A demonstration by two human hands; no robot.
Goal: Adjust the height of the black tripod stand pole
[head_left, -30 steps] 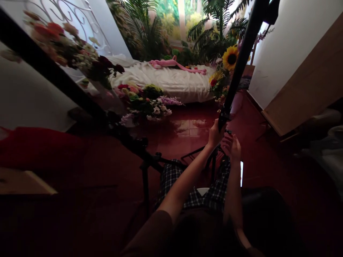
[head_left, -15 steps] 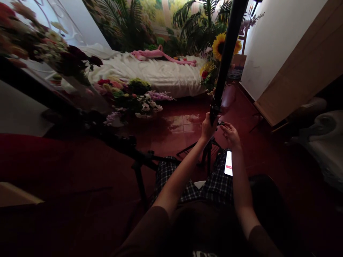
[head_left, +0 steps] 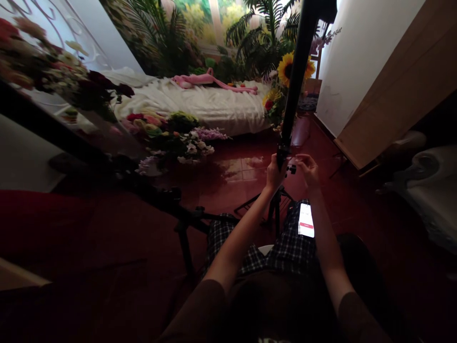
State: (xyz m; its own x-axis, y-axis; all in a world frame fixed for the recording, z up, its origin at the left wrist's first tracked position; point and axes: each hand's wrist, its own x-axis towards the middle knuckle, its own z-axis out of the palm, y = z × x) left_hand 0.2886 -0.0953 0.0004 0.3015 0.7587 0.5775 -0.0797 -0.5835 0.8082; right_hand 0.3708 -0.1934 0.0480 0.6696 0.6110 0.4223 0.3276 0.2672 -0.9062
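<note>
My left hand [head_left: 274, 174] is wrapped around a black light stand [head_left: 293, 90], just below a collar on its tilted pole. A small black knob [head_left: 292, 169] sticks out on the right side of that stand. Just right of the knob is my right hand [head_left: 310, 170], apart from it, with bent fingers spread and nothing visible in them. Below, the stand's legs [head_left: 274, 205] spread out between my knees. A lit phone [head_left: 306, 220] lies on my right thigh, partly beside my forearm.
A second black stand [head_left: 150, 193] slants across the left side. Ahead are a bed with a white cover [head_left: 214, 112], a pink plush toy [head_left: 200, 80] and flowers [head_left: 178, 138]. A wooden panel [head_left: 385, 95] leans at right, near an ornate grey chair [head_left: 428, 176].
My right hand has let go of the knob and moved slightly right. My left hand keeps its hold on the stand. The view has shifted a little, showing more of the phone.
</note>
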